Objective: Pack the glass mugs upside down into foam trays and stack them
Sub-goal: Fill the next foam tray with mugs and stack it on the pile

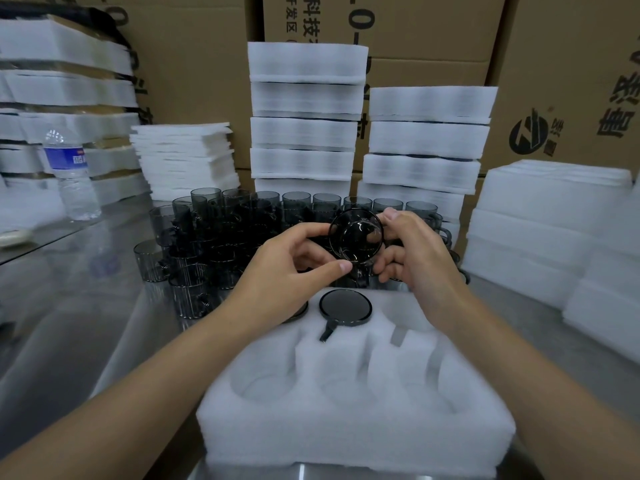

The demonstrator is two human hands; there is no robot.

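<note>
A smoky grey glass mug [356, 237] hangs tipped toward me above the far edge of the white foam tray [353, 427]. My left hand [294, 261] pinches its left rim with thumb and fingers. My right hand [412, 251] grips its right side. One mug [345, 307] sits upside down in the tray's far middle pocket, handle toward me. Part of another upside-down mug [298, 311] shows under my left wrist. The three near pockets hold nothing. Several loose mugs [221, 233] stand behind the tray.
Stacks of filled foam trays [304, 112] rise at the back centre before cardboard boxes [568, 81]. Foam trays [540, 230] are piled at the right, foam sheets [183, 157] at the back left. A water bottle [71, 174] stands on the left of the steel table [86, 323].
</note>
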